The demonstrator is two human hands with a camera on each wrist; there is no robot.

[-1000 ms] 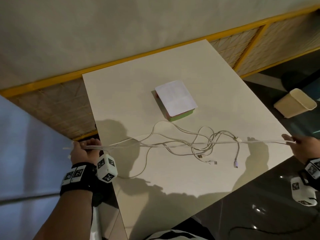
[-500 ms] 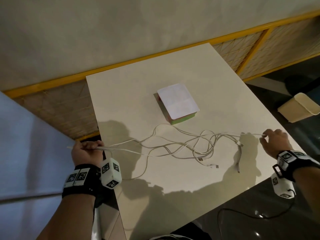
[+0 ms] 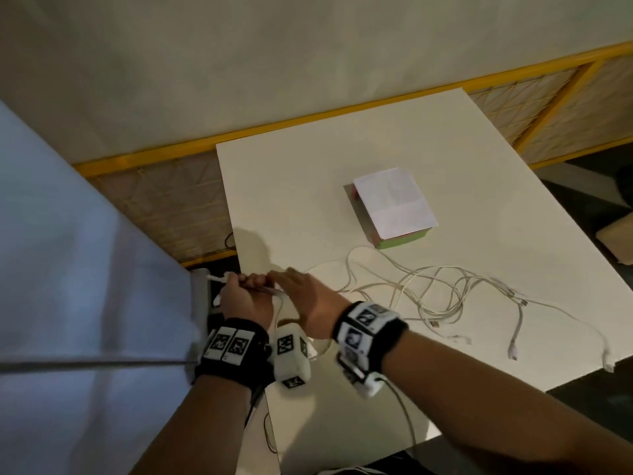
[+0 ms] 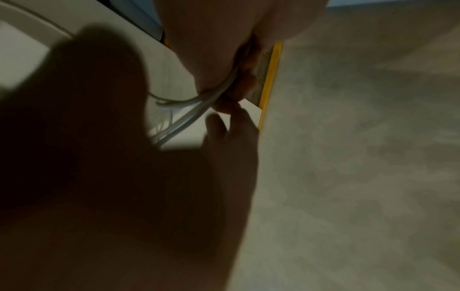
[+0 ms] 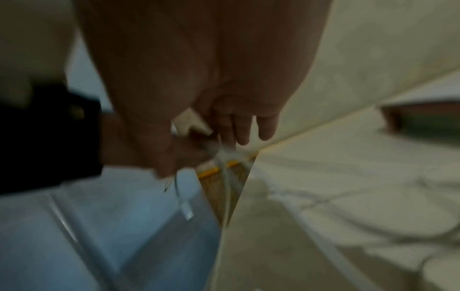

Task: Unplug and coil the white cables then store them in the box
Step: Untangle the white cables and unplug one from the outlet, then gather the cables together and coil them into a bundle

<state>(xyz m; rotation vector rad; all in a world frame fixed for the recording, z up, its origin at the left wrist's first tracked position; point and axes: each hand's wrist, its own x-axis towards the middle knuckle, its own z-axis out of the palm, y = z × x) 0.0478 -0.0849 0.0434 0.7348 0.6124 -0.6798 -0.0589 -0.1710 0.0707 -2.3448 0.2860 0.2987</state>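
Several white cables [image 3: 428,293] lie tangled across the white table [image 3: 308,186], with plug ends trailing toward its right edge. My left hand [image 3: 241,293] grips a bundle of cable strands [image 4: 189,116] at the table's left edge, and a plug end [image 5: 186,211] hangs below the fist. My right hand [image 3: 294,286] is pressed up against the left one. Its thumb and forefinger appear to pinch a cable strand while the other fingers [image 5: 266,128] hang straight. A slack loop [image 3: 322,347] droops beneath my wrists. The box [image 3: 394,207], with green sides and a white paper top, sits behind the tangle.
A yellow-framed mesh fence [image 3: 342,108] runs behind the table below a pale wall. A blue-white panel [image 3: 68,269] stands close on the left. A beige bin [image 3: 616,241] sits on the dark floor past the right edge.
My right hand has travelled from the table's right edge across to my left hand. The cable stretched taut between them has gone slack and now hangs in a loop.
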